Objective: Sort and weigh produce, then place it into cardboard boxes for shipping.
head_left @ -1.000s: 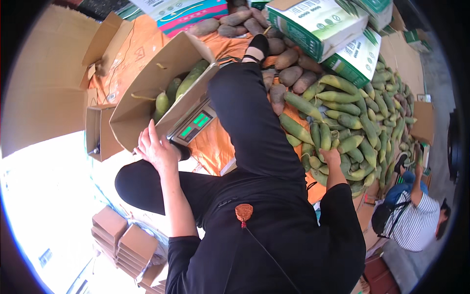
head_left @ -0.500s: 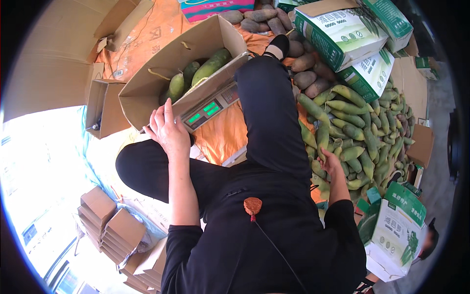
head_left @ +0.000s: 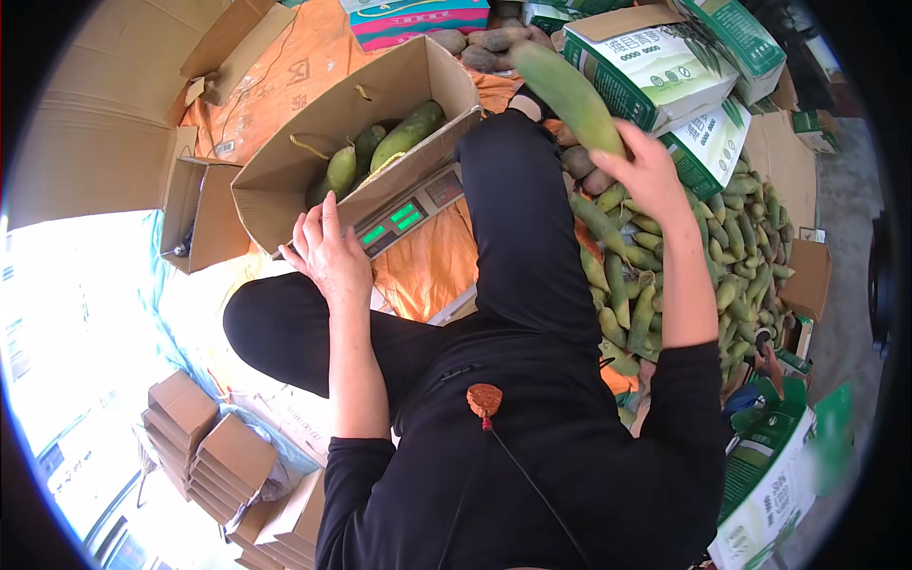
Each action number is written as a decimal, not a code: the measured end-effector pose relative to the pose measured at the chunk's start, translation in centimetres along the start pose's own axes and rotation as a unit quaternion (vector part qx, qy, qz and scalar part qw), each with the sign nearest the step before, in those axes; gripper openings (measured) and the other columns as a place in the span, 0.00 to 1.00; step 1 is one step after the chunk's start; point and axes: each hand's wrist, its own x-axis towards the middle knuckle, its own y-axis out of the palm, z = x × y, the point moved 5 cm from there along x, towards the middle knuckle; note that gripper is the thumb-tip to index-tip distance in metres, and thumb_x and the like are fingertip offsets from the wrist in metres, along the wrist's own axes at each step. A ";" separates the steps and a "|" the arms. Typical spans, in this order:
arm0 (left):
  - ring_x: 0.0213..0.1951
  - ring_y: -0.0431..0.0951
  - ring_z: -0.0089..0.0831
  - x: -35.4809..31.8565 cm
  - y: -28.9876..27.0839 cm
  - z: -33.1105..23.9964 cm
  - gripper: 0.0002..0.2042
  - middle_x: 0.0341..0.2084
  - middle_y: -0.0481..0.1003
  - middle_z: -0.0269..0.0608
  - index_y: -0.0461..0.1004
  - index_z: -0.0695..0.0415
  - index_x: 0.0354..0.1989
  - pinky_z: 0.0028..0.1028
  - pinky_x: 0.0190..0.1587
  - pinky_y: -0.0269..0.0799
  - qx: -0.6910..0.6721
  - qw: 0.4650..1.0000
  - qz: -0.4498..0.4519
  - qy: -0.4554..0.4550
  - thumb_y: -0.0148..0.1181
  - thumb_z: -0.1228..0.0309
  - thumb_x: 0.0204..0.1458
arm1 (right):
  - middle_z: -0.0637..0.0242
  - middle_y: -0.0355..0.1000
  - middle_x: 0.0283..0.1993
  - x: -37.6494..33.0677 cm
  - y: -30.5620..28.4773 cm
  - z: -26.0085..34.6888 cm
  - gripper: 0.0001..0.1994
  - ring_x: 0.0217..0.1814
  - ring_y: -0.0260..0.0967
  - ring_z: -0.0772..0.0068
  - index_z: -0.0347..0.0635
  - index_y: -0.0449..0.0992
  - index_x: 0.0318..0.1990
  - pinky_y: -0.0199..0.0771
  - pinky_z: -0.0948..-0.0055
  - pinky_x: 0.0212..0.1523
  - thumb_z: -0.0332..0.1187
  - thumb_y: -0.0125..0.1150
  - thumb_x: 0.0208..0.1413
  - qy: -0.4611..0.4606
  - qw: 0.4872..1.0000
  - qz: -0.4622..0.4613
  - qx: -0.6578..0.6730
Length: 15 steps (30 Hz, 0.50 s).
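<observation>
My right hand (head_left: 650,179) is closed around the lower end of a long green radish (head_left: 566,95), raised above the pile and blurred a little by motion. My left hand (head_left: 331,258) lies against the near corner of an open cardboard box (head_left: 275,195), fingers apart and touching its edge. Inside the box are several green radishes (head_left: 407,135) and yellow cord handles. Under the box's near side shows a digital scale (head_left: 408,216) with lit green displays; the box hides most of it. To the right spreads a large pile of green radishes (head_left: 655,249).
Green-and-white boxes (head_left: 655,62) stand beyond the pile, beside dark reddish roots (head_left: 484,59). A pink-and-blue box (head_left: 413,21) sits at the far side. Folded cartons (head_left: 228,456) are stacked at lower left. Another person's hand (head_left: 768,366) is near a green-white box (head_left: 765,503) at lower right.
My right hand has lifted a green radish from the pile, up and away from me. My left hand stays at the box. The green-white box at lower right has shifted and tilted.
</observation>
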 end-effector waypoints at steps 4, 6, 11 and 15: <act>0.60 0.61 0.38 0.0 0.1 0.0 0.28 0.52 0.67 0.34 0.65 0.47 0.59 0.56 0.63 0.39 0.006 1.000 0.000 0.003 0.60 0.75 0.45 | 0.59 0.75 0.40 4.3 3.3 9.1 0.21 0.44 0.72 0.55 0.48 0.76 0.45 0.70 0.63 0.44 0.48 0.60 0.46 -0.148 0.980 0.006 -0.135; 0.60 0.61 0.38 0.0 0.2 0.1 0.28 0.52 0.67 0.34 0.65 0.47 0.59 0.56 0.63 0.39 0.013 1.000 0.002 0.002 0.60 0.75 0.45 | 0.58 0.76 0.36 6.2 6.5 11.9 0.19 0.41 0.73 0.55 0.48 0.77 0.39 0.70 0.60 0.43 0.50 0.60 0.45 -0.200 0.956 0.023 -0.214; 0.59 0.61 0.37 0.1 0.8 0.1 0.28 0.52 0.67 0.35 0.65 0.45 0.59 0.57 0.62 0.41 0.021 1.000 0.003 0.008 0.59 0.74 0.45 | 0.60 0.74 0.47 7.8 13.1 14.7 0.21 0.52 0.68 0.57 0.50 0.74 0.51 0.65 0.60 0.51 0.46 0.60 0.50 -0.323 0.919 -0.003 -0.225; 0.59 0.61 0.37 -0.1 1.0 0.9 0.29 0.52 0.67 0.36 0.65 0.44 0.60 0.59 0.61 0.42 0.031 1.000 0.003 0.006 0.61 0.74 0.45 | 0.58 0.75 0.44 8.0 10.0 12.7 0.19 0.49 0.71 0.56 0.51 0.76 0.47 0.67 0.58 0.52 0.48 0.61 0.49 -0.334 0.937 -0.074 -0.062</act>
